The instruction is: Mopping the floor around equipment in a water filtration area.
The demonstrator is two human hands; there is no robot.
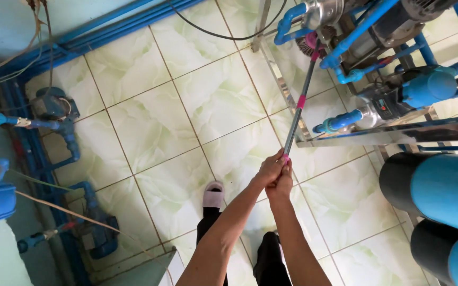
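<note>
A long metal pole (299, 108) with pink bands runs from my hands up and away to a pink brush head (310, 43). The brush head sits against the blue pipes and metal pump parts (368, 33) at the top right. My left hand (271, 168) and my right hand (281, 182) are stacked together, both closed around the near end of the pole. Both forearms stretch out from the bottom of the view. My foot in a pink slipper (213, 195) stands on the floor below them.
Pale green floor tiles (155, 132) fill the middle. A shiny metal frame (388, 135) carries pumps and blue pipes at right. Two large blue and black cylinders (441, 188) lie at the right edge. Blue pipes and pumps (59, 119) line the left wall.
</note>
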